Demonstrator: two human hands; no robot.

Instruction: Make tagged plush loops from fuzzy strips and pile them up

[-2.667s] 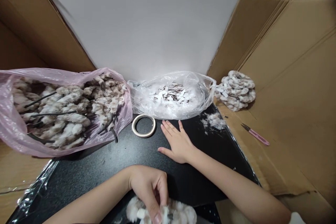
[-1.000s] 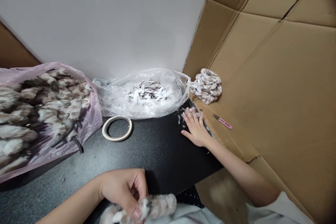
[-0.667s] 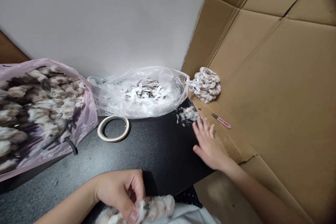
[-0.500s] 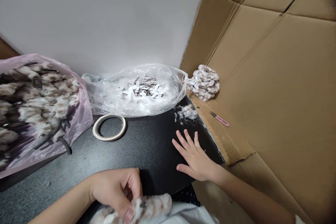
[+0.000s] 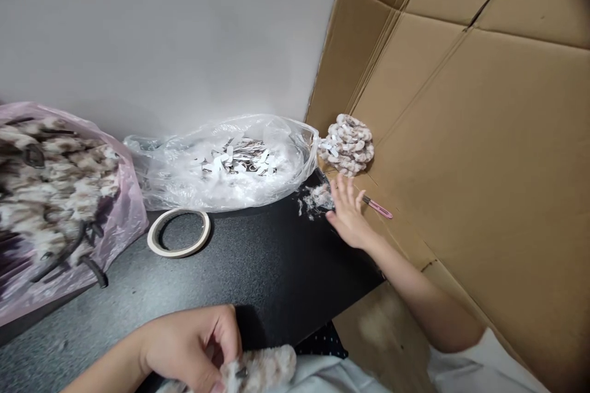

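Observation:
My left hand point(image 5: 193, 344) is closed, pinching a fluffy white-and-brown furry band point(image 5: 270, 363) low in front of my lap. A small dark bit shows on the band near my fingertips, and its lower part is cut off by the frame. My right hand point(image 5: 349, 214) is stretched out with fingers spread, holding nothing, at the far right corner of the table. Loose fluff point(image 5: 316, 198) lies just left of its fingers. Close by on its right are pink-handled thread snips point(image 5: 378, 207), their blade tips partly hidden by the hand.
A pink plastic bag point(image 5: 131, 209) full of furry pieces with dark bands stands at left. Beside it lies a clear plastic bag point(image 5: 175, 187) of white-tipped tags or strips. A tape roll point(image 5: 157, 244) rests on the dark table point(image 5: 258, 258). Furry bands point(image 5: 351, 146) are piled against the cardboard point(image 5: 461, 135).
My right hand has moved away from me, from above the table to between the loose fluff and the snips. My left hand still pinches the furry band. The view has shifted slightly right.

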